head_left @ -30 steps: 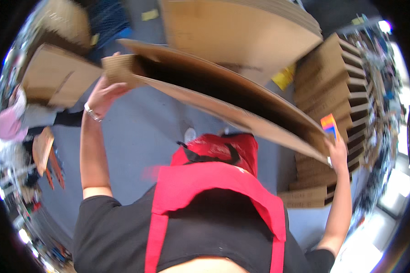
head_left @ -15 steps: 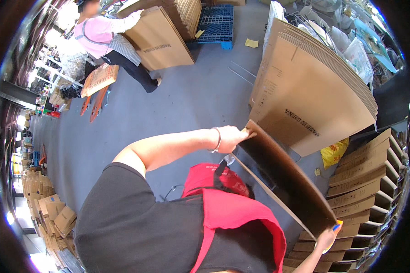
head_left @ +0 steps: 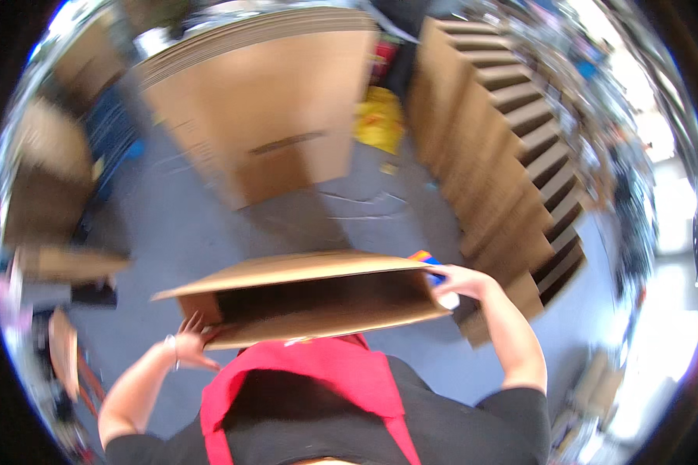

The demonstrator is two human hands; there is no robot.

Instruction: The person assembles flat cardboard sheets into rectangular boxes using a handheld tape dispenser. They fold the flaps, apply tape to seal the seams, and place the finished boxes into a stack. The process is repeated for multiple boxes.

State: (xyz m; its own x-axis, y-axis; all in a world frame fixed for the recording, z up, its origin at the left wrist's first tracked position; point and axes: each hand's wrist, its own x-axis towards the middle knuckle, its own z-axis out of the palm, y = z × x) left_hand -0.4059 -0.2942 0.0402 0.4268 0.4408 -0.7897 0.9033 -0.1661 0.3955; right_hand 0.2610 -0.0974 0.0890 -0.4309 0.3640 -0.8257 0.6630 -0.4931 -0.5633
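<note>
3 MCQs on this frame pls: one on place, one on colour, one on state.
1. Where is the cardboard box that the hands hold?
A. Flat on the floor
B. Up in front of the person, between both hands
C. On top of the right-hand stack

2. What colour is the apron over the black shirt?
A. Red
B. Green
C. White

3. What state is the held box in?
A. Taped shut
B. Crushed into a ball
C. Partly opened, its dark inside showing

Answers:
1 B: the left hand grips its left end and the right hand its right end, with the grey floor showing far beneath.
2 A: the straps and bib read bright red.
3 C: a dark hollow shows between the upper and lower panels.
</note>
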